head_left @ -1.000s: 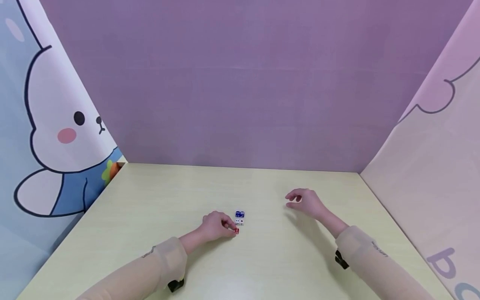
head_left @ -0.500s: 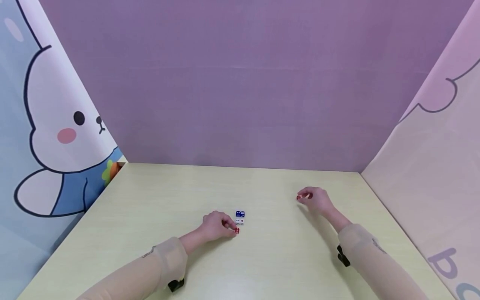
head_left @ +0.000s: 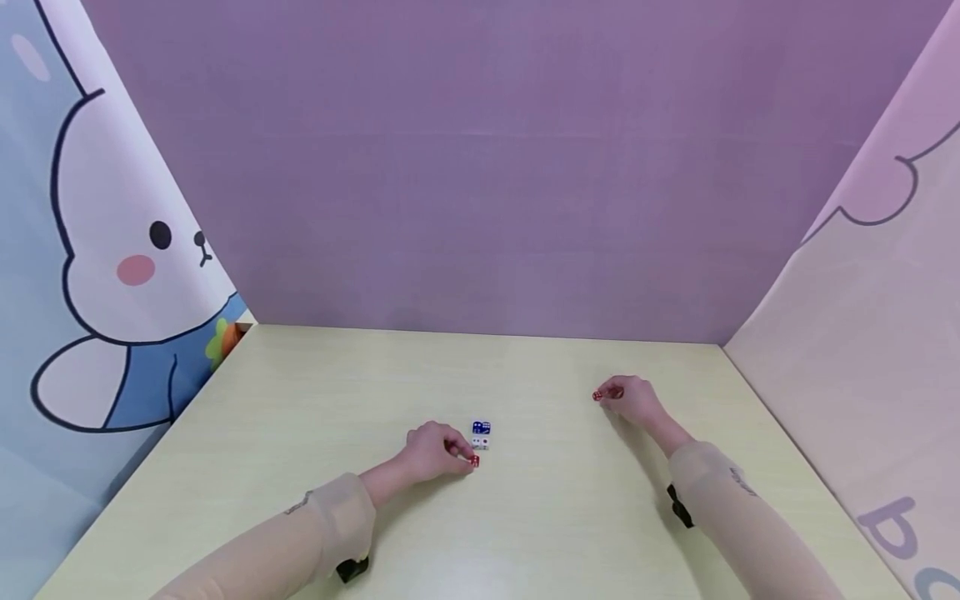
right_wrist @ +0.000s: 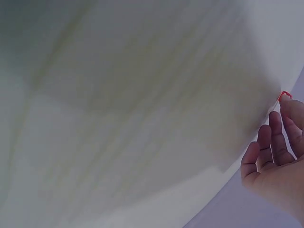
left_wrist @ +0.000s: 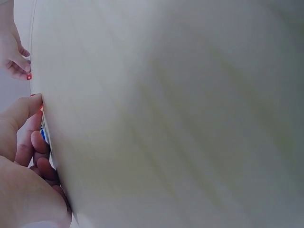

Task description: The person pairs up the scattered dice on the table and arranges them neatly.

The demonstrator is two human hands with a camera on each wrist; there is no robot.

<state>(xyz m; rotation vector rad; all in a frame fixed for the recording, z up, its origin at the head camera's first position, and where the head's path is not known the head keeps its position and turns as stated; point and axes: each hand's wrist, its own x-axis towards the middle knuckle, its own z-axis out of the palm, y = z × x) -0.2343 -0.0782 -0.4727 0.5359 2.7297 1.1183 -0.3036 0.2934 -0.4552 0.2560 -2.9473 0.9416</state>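
Observation:
Between its thumb and forefinger my left hand (head_left: 433,452) pinches a red die (head_left: 475,461) at the near side of a small group of dice. Just beyond it lie white dice (head_left: 480,443), and behind those are blue dice (head_left: 482,427) in a row. Farther back and to the right, my right hand (head_left: 632,400) pinches another red die (head_left: 597,396) at its fingertips. The right wrist view shows only a red edge of that die (right_wrist: 285,94) past the thumb. In the left wrist view, the left hand (left_wrist: 23,156) largely hides its own die.
The dice and hands are over a pale wooden table (head_left: 360,375). A purple panel (head_left: 480,183) rises at its back edge. Printed sheets flank it, a rabbit sheet (head_left: 112,208) at left and a pink-white one (head_left: 885,317) at right.
My right hand has moved slightly right, and a red die now shows at its fingertips, not visible there a second ago. The left hand and the grouped dice have stayed put.

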